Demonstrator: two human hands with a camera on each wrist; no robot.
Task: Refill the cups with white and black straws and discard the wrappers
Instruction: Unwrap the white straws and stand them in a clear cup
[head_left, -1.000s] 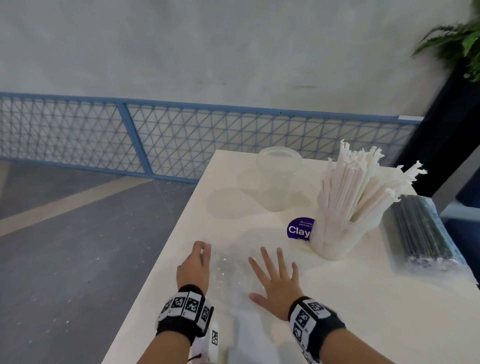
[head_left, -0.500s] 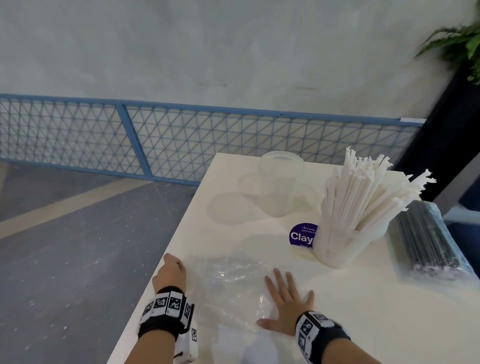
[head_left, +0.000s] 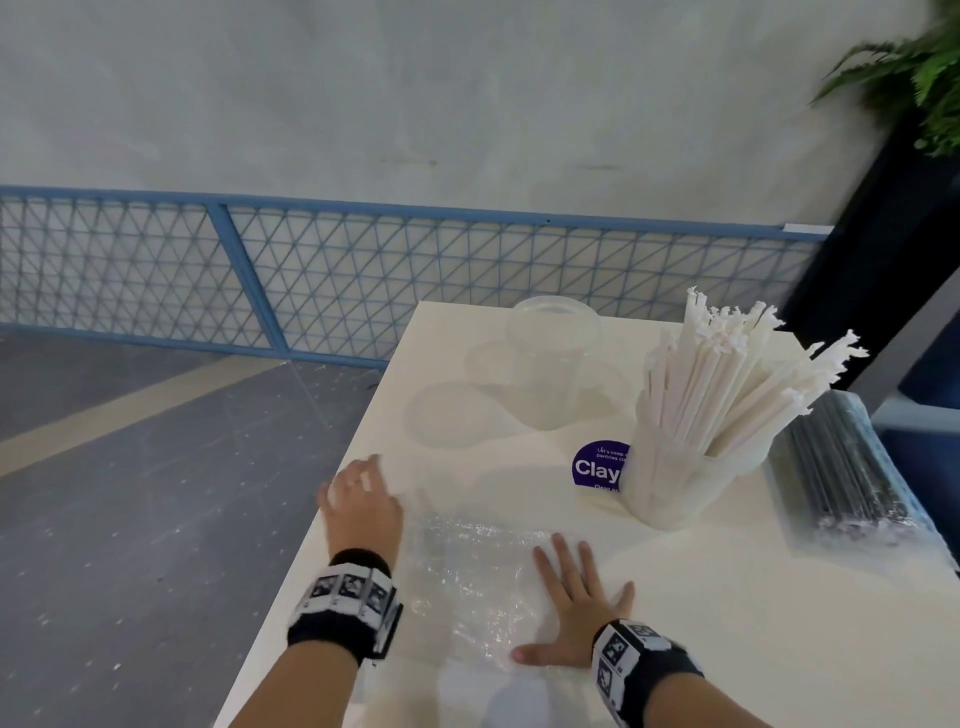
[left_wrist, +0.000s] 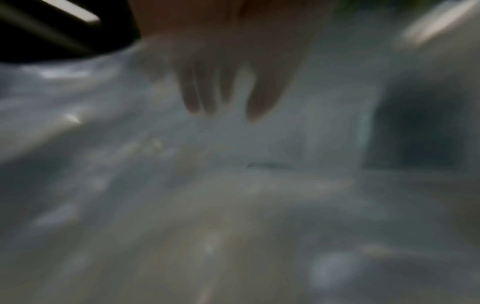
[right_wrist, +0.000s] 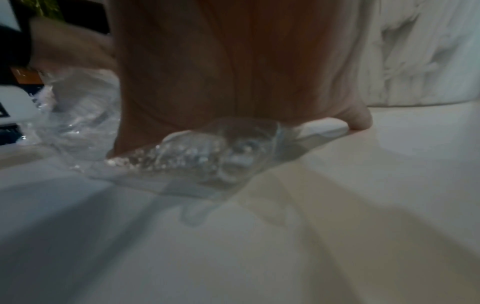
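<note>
A clear, crinkled plastic wrapper (head_left: 467, 571) lies flat on the white table (head_left: 727, 623) near me. My right hand (head_left: 576, 597) presses flat on its right part, fingers spread; the right wrist view shows the palm (right_wrist: 233, 72) on the wrapper (right_wrist: 207, 156). My left hand (head_left: 363, 499) hovers at the wrapper's far left corner by the table edge, its blurred fingers (left_wrist: 221, 86) straight and holding nothing. A cup full of white straws (head_left: 691, 457) stands at the right. An empty clear cup (head_left: 553, 358) stands behind it. A sealed pack of black straws (head_left: 841, 467) lies at the far right.
A clear lid (head_left: 447, 413) lies left of the empty cup. A purple round sticker (head_left: 597, 467) is on the table beside the straw cup. The table's left edge runs just beside my left hand, with grey floor (head_left: 156, 493) below. A blue mesh fence (head_left: 363, 280) stands behind.
My left hand has moved forward along the table's left edge from its pulled-back spot. My right hand stays flat on the wrapper, which has been smoothed out toward me.
</note>
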